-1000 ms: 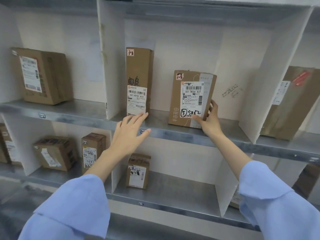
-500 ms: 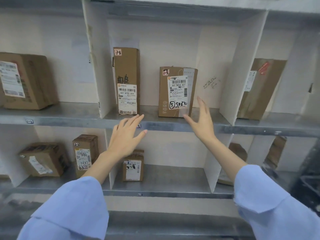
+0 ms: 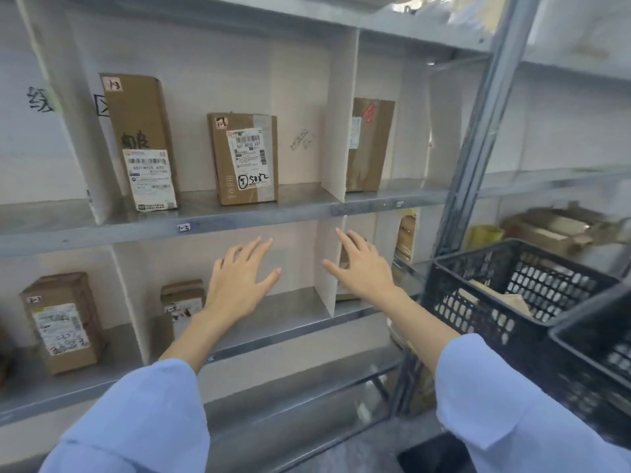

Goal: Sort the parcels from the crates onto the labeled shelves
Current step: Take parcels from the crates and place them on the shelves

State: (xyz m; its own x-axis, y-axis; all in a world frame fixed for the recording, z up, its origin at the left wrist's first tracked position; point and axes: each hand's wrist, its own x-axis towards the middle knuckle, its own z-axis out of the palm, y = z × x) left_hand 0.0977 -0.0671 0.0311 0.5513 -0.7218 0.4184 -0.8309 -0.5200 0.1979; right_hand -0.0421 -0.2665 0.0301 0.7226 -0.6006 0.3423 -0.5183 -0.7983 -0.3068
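Two brown cardboard parcels stand upright on the shelf (image 3: 239, 216) labelled 1-3: a tall one (image 3: 140, 141) at the left and a shorter one (image 3: 244, 158) marked "5082" in the middle. My left hand (image 3: 239, 281) and my right hand (image 3: 362, 268) hover below that shelf with fingers spread, holding nothing. A black plastic crate (image 3: 495, 295) at the right has brown parcels (image 3: 502, 298) inside.
More parcels stand on the lower shelf at left (image 3: 61, 322) and behind my left wrist (image 3: 181, 302). Another parcel (image 3: 370, 145) sits in the compartment right of the white divider (image 3: 338, 124). A metal upright (image 3: 478, 131) rises beside the crate. A second black crate (image 3: 597, 363) is nearer.
My right hand let go of the 5082 parcel and both hands dropped below the shelf. The view swung right, bringing the crates into sight.
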